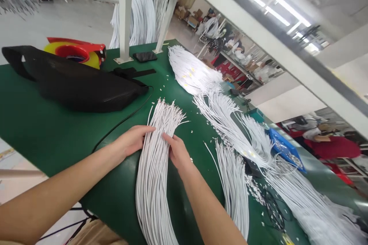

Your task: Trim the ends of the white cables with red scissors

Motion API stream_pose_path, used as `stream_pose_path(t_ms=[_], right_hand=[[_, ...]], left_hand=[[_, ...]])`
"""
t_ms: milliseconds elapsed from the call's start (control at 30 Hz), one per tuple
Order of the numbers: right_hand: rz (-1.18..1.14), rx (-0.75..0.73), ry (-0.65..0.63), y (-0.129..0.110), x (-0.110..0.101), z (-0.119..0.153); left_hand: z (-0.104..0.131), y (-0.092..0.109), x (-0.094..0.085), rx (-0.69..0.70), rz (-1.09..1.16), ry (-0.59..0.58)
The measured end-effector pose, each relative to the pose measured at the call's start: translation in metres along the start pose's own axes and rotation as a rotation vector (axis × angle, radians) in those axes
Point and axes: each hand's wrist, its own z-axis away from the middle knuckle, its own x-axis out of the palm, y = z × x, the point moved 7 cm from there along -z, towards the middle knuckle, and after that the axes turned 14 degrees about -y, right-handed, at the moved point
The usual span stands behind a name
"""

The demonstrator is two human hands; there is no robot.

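Observation:
A thick bundle of white wires [153, 176] lies lengthwise in front of me on the green table, its stripped copper ends fanned out at the far end. From the left side my left hand [135, 139] grips the bundle near those ends, thumb on top and fingers partly hidden beneath. Opposite it, my right hand [176, 150] clasps the bundle's right side, its thumb also on top. Another bunch of white wires [234, 187] rests to the right of my right forearm, apart from my hands.
A black mesh bag [86, 84] and a red and yellow tape dispenser [77, 53] sit at the left. A phone [145, 57] lies by the white metal post [124, 15]. More wire bundles [192, 69] and a blue tray [286, 149] line the right side, among small scattered scraps.

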Motion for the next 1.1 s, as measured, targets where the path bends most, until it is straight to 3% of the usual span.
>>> stream_pose_path(t_ms=[100,200,367,500,633,933,1100], right_hand=[[-0.071,-0.017,-0.113,-0.002,0.01,-0.007],[-0.085,-0.129,-0.164,-0.016,0.019,-0.001],[-0.078,-0.428,-0.194,-0.058,0.04,0.044],[-0.03,-0.605,-0.243,-0.08,0.054,0.086],[-0.052,-0.698,-0.273,-0.081,0.056,0.11],[-0.115,-0.797,-0.409,-0.076,0.05,0.131],[-0.133,-0.839,-0.448,-0.075,0.046,0.14]], left_hand=[[-0.009,0.002,0.011,0.034,0.003,-0.104],[-0.004,0.016,0.023,0.16,-0.084,-0.104],[0.025,0.045,0.063,0.404,-0.159,-0.208],[0.046,0.052,0.09,0.524,-0.189,-0.217],[0.061,0.047,0.106,0.636,-0.232,-0.187],[0.088,0.041,0.129,0.767,-0.264,-0.094],[0.099,0.038,0.142,0.815,-0.254,-0.132]])
